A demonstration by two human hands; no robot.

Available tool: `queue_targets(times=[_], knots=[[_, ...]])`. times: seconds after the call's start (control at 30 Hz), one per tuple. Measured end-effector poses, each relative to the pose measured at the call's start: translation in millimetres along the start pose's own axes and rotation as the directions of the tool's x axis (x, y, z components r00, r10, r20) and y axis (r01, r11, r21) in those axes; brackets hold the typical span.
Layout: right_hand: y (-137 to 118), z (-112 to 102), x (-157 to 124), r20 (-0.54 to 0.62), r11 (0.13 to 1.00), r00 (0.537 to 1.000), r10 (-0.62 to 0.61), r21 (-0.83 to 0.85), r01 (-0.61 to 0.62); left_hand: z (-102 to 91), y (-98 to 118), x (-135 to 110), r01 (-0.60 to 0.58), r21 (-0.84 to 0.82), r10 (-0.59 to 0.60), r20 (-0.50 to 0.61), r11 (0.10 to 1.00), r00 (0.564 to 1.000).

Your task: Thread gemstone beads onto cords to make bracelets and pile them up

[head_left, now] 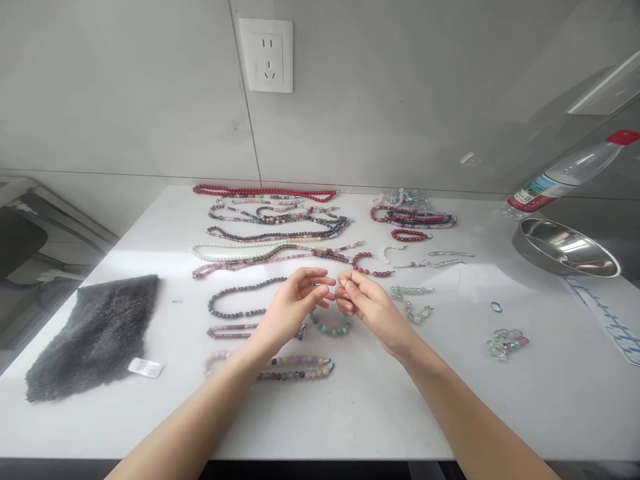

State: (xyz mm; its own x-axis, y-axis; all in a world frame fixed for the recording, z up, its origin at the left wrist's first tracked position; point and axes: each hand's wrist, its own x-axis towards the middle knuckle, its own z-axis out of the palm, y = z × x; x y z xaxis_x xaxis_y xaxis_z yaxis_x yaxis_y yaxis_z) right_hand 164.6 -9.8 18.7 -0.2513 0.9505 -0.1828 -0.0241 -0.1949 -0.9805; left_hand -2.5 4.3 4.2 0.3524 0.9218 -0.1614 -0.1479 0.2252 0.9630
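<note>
Green bead strand [330, 325] lies on the white tabletop [370, 413] just below the left hand [293, 308] and right hand [369, 307], raised at frame centre, their fingertips almost meeting in narrow pinches; whether they hold anything is too small to tell. Rows of bead strands [273, 250] fill the table's upper middle. Grey shaggy cloth [95, 337] lies at left, a steel bowl [567, 248] at right, a red-capped plastic bottle [565, 177] with an unreadable label behind it, and a wall socket [266, 55] on the grey tiled wall [125, 87] above.
</note>
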Motion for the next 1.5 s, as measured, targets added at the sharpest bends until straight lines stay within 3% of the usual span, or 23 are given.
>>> queue_targets(times=[0.37,0.73,1.0,1.13,1.33,1.5], knots=[[9.3,-4.2,3.3,0.087,0.999,0.996,-0.032,0.023,0.030,0.6,0.2,1.6,0.032,-0.002,-0.032,-0.093,0.999,0.995],[-5.5,0.6,-6.3,0.062,0.975,0.995,-0.077,-0.202,0.088,-1.1,-0.7,1.1,0.022,-0.073,-0.030,-0.121,0.997,0.992],[-1.0,-0.5,-4.8,0.084,0.966,0.994,-0.071,-0.243,0.090,-0.8,-0.9,0.7,-0.049,0.060,0.058,-0.151,0.997,0.987],[-1.8,-0.8,-4.5,0.084,0.963,0.994,-0.072,-0.253,0.091,-0.6,-2.7,-0.7,-0.093,0.120,0.108,-0.126,0.988,0.986],[-2.4,-0.9,-2.4,0.072,0.966,0.995,-0.067,-0.243,0.083,-0.8,-1.8,0.1,-0.098,0.057,0.100,-0.047,0.994,0.994],[-1.8,-0.9,-2.5,0.051,0.972,0.996,-0.074,-0.220,0.083,0.2,-3.1,0.0,-0.123,0.160,0.128,-0.020,0.979,0.992]])
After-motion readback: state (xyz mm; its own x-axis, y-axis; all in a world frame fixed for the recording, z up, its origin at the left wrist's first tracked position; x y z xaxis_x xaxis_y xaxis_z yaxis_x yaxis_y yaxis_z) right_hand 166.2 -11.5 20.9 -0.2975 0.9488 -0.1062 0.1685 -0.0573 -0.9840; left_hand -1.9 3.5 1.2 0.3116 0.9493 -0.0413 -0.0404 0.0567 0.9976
